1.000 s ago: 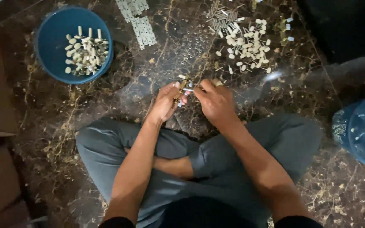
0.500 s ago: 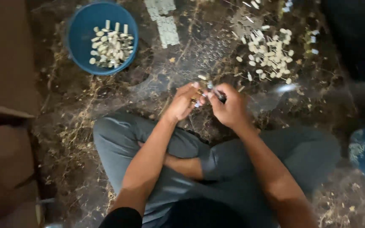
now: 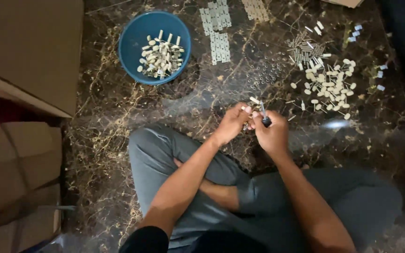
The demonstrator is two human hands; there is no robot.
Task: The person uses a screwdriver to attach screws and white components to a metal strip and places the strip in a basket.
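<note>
Here, a small pale piece (image 3: 246, 109) is pinched in the fingertips of the left hand (image 3: 231, 124), its grip clenched on it, held up just ahead of the knees. The right hand (image 3: 272, 133) is closed around a thin tool with a dark handle (image 3: 264, 116), the metal tip pointing up and away; the two hands are touching, so the tool and the piece are presumably kept together for close work near the eyes. What exactly the tool is cannot be told.

A blue bowl (image 3: 135, 42) sits well apart to the left front, holding a heap of pale capped pieces (image 3: 159, 56). A loose scatter of similar pale pieces (image 3: 330, 86) lies to the right front, with a bundle of thin metal pins (image 3: 302, 50) just beyond it. The placing suggests two separate stocks, each within one arm's reach. Pale strips (image 3: 216, 28) are laid flat beyond the bowl.

No surface is used: everything rests on a dark veined marble floor (image 3: 104, 122), littered with straw-like scraps. The person is seated cross-legged in grey trousers. Cardboard boxes (image 3: 22, 56) stand along the left. Lighting is dim.
</note>
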